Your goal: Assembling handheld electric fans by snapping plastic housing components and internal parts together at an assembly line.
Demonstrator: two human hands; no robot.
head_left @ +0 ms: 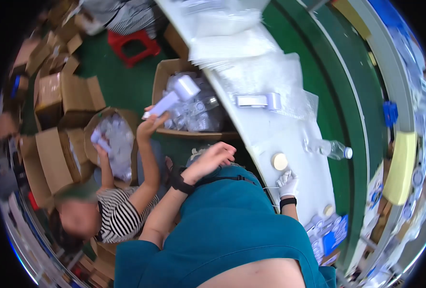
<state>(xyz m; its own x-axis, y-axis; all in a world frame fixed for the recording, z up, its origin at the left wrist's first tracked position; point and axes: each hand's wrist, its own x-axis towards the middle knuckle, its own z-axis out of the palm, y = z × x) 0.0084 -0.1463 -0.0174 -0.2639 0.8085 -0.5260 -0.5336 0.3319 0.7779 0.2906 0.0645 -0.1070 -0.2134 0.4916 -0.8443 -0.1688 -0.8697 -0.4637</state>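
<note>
My left hand (215,156), bare with a black wristband, hangs in front of my waist left of the white table (261,132). Its fingers are loosely bent and apart, with nothing in them. On the table's near part is my right hand (288,185) in a white glove, fingers curled; whatever they may hold is hidden. Just beyond it lies a round cream disc (279,162), apart from the fingers. A thin white cord (270,187) runs beside that hand. Farther up the table rests a pale lavender handheld device (258,101).
At left a seated person (126,206) holds up a similar device (172,97). Cardboard boxes (162,81) of clear plastic parts stand beside the table. Plastic bags (251,53), a clear bottle (335,149) and a smaller disc (328,210) lie on it. A red stool (133,45) stands behind.
</note>
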